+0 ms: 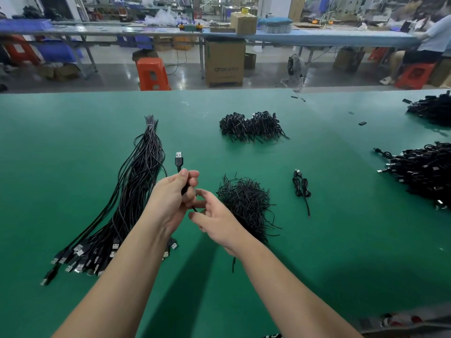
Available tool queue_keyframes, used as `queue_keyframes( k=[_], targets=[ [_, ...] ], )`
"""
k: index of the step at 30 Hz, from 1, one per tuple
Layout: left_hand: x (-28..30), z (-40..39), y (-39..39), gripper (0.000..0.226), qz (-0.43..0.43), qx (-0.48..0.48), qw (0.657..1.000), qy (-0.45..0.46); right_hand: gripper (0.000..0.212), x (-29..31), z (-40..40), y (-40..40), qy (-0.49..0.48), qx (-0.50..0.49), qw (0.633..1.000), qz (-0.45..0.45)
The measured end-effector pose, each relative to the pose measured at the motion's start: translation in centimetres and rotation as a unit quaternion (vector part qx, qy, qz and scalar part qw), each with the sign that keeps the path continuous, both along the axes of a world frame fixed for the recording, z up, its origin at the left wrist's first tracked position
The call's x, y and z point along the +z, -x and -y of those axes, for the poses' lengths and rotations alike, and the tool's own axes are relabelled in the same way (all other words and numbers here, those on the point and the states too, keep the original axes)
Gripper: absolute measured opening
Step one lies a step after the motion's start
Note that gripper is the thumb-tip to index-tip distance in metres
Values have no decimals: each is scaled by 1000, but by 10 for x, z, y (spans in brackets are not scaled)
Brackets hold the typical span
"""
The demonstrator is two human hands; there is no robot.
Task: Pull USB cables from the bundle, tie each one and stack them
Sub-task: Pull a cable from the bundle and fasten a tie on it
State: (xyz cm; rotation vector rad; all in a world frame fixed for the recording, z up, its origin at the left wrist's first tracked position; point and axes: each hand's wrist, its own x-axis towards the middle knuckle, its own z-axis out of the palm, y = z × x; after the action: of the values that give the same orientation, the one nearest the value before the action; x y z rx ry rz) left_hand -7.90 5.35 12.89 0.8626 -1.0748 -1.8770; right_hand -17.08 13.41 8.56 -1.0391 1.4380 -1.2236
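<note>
A single wide-angle head view looks forward and down from close above the green table (73,154), forearms entering from the bottom edge, the workshop floor across the frame's top.

Cable bundle (136,191) left of tie pile (246,203), tied stack (251,126) behind
</note>
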Motion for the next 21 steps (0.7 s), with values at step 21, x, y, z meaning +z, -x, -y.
queue_keyframes(
  k=[21],
  targets=[
    [7,-7,-26,30,53,-296,950,91,38,-4,-2,8,46,-26,997,52]
  ],
)
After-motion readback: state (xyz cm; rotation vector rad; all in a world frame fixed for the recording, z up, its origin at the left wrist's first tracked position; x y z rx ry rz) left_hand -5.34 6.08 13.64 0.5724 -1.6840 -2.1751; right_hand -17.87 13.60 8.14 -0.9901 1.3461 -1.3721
